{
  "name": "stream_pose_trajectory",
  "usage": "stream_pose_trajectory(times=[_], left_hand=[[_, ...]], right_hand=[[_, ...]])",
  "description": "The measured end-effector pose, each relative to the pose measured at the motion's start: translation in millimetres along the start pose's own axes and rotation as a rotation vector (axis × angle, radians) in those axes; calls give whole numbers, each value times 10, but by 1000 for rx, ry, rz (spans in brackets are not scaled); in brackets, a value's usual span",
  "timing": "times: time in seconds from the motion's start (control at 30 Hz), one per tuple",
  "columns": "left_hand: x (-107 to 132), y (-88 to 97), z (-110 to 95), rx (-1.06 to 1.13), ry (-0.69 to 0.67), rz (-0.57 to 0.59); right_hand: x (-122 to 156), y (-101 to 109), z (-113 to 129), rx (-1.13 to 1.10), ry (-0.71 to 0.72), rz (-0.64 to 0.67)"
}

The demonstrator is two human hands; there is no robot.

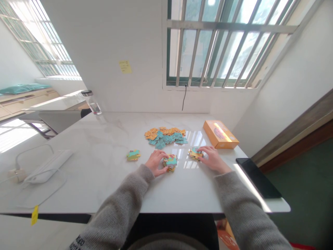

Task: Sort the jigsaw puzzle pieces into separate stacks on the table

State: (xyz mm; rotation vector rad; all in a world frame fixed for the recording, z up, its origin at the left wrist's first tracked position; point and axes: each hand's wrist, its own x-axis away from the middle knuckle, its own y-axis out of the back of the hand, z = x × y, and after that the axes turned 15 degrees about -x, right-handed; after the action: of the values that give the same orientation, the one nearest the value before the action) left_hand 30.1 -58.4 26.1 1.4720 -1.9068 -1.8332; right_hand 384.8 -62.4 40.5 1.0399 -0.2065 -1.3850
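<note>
My left hand [156, 162] has its fingertips against the left side of a small stack of joined jigsaw pieces [170, 163]. My right hand [213, 159] lies with its fingers over a second joined section [195, 153], and I cannot tell if it grips it. A third joined section [133, 155] lies left of my left hand. Loose orange and teal pieces [165, 137] form a heap farther out on the white marble table [104, 139]. An orange cardboard box [220, 134] sits beyond my right hand.
A glass bottle [91, 103] stands at the table's far left corner. A white flat device [48, 166] with a cable lies at the left. A black tablet [257, 177] rests at the right edge. The far side of the table meets a wall below a barred window [223, 45].
</note>
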Motion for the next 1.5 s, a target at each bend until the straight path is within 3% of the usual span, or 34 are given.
stream_pose_trajectory(times=[0.17,0.27,0.4,0.53,0.67,0.9,1.07,1.17,1.27,1.5], left_hand=[[-2,-8,3,53,13,1],[-5,-10,-2,87,10,-14],[-21,45,-50,120,3,-48],[-45,133,-120,142,-6,-84],[-52,176,-184,174,-31,-105],[-37,201,-315,255,-38,-104],[-78,217,-290,201,-13,-174],[-88,196,-263,172,-3,-248],[-78,142,-253,113,-43,-251],[-80,49,-195,-6,-84,-282]], right_hand=[[22,-26,-75,36,-23,21],[12,-4,9,68,-28,-30],[-12,-71,364,15,43,-151],[-12,-333,839,-173,172,-7],[-27,-602,1112,-357,154,56],[-112,-679,1151,-652,-87,28],[-98,-657,1140,-740,-130,55],[-94,-682,1099,-729,-174,-1],[-97,-719,1064,-788,-234,-56],[-71,-737,1106,-990,-329,-5]])
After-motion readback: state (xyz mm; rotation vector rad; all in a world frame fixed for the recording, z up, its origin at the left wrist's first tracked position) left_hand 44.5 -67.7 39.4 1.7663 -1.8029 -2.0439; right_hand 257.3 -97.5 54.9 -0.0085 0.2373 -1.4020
